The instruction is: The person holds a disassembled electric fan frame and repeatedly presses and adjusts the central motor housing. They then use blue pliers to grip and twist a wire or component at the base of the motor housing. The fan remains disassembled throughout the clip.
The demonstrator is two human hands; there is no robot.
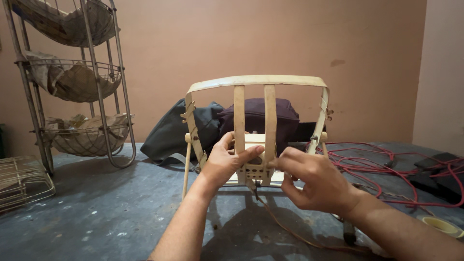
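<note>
A cream-coloured metal frame (256, 81) with two upright slats and a small perforated box at its base stands on the grey floor in front of me. My left hand (223, 162) grips the base box from the left, thumb laid across its front. My right hand (314, 179) pinches the right side of that box with its fingertips. A thin brown wire (282, 227) trails from under the box toward me. A thin stick (186, 166) hangs down from the frame's left side.
A three-tier wire basket rack (82, 82) stands at the left, a flat wire grille (21, 179) beside it. Dark bags (256, 121) lie against the wall behind the frame. Red cables (382, 164) sprawl at the right, and a tape roll (441, 224) lies near my right forearm.
</note>
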